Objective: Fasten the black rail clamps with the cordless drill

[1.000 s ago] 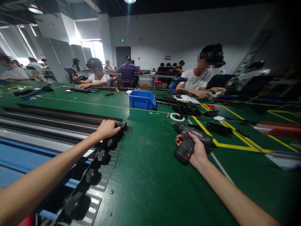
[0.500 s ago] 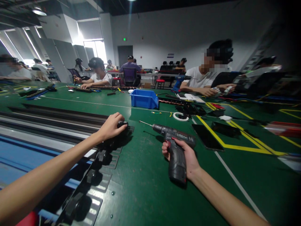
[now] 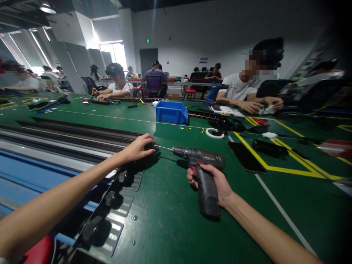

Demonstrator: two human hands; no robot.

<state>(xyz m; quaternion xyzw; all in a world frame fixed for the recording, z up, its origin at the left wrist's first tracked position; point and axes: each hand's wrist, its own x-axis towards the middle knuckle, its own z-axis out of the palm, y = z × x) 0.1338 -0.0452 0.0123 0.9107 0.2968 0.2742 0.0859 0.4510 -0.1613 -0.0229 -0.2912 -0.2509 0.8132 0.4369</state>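
Observation:
My right hand [image 3: 221, 181] is wrapped around the grip of a black cordless drill [image 3: 207, 194], index finger at the red trigger. Its long thin bit [image 3: 164, 147] points left, and the tip reaches a small black fitting [image 3: 150, 146]. My left hand [image 3: 139, 149] is closed over that fitting, at the end of the dark long rails [image 3: 79, 136]; the fingers partly hide it. Below my left arm, several black knob-like pieces [image 3: 96, 230] with slotted plates [image 3: 117, 236] line the rail ends.
A blue bin [image 3: 172, 113] stands beyond the drill. Rightward lie a white ring [image 3: 206, 132], a dark flat panel [image 3: 246, 157] and yellow tape lines [image 3: 258, 157]. A person [image 3: 239, 90] works across the table near a blue drill [image 3: 212, 94]. Two small screw-like bits [image 3: 135, 217] lie on the tabletop.
The drill has moved slightly left, and its bit now meets the black fitting at my left hand; before, a gap separated them. The view has shifted slightly.

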